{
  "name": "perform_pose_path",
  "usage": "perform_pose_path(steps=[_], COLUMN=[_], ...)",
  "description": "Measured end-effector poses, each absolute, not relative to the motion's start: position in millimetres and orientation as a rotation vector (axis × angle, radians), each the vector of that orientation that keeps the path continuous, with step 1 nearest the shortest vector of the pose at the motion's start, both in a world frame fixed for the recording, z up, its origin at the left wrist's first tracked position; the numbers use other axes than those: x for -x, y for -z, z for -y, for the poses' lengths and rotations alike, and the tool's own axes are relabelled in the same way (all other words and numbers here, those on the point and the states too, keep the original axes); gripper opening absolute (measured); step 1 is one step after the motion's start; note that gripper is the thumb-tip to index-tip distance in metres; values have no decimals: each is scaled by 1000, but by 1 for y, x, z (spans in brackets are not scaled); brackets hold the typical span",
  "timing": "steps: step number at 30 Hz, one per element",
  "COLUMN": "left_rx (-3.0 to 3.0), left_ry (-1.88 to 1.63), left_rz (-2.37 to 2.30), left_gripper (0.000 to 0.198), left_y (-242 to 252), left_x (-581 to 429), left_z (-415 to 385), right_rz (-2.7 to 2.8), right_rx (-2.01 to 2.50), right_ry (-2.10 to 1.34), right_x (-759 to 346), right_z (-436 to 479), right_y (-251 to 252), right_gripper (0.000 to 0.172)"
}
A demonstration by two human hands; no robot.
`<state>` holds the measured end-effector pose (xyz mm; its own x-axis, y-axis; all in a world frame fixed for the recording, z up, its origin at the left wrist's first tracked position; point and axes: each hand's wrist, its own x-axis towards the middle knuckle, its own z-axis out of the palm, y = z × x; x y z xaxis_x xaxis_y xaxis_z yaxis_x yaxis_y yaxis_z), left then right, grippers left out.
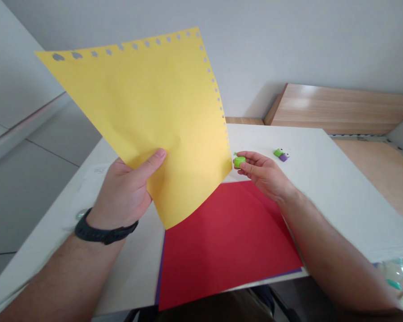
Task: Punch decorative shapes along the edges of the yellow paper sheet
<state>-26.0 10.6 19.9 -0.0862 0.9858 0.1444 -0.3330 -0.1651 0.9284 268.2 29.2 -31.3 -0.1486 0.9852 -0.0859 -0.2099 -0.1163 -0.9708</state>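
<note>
This looks like a room in a home, though it could be a small office. A plain, pale wall (242,49) runs across the top of the frame. A big white table (325,183) sits in the middle, with red paper (228,241) on it, as if for crafts. At the upper right is a wooden board (342,107), maybe part of a bed or shelf. Smooth, pale panels (43,183) at the left look like cupboard doors.

The yellow paper sheet (161,107) is displaying rows of cut-outs along two edges; the craft punch (239,161) is showing green, the lower paper (228,241) red, the wristband (102,233) black, the tabletop (339,192) white.
</note>
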Motion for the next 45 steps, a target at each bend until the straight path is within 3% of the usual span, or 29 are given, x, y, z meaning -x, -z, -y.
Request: perform_pose_path(steps=[45], left_rx=[-1042], left_ry=[-1520], left_rz=[-919], left_gripper=[42], left_y=[-13], left_x=[28], left_z=[-13], right_rz=[1137], right_rx=[1117], right_ry=[-1619], right_x=[-267], right_z=[-23], right_y=[27], right_gripper=[38])
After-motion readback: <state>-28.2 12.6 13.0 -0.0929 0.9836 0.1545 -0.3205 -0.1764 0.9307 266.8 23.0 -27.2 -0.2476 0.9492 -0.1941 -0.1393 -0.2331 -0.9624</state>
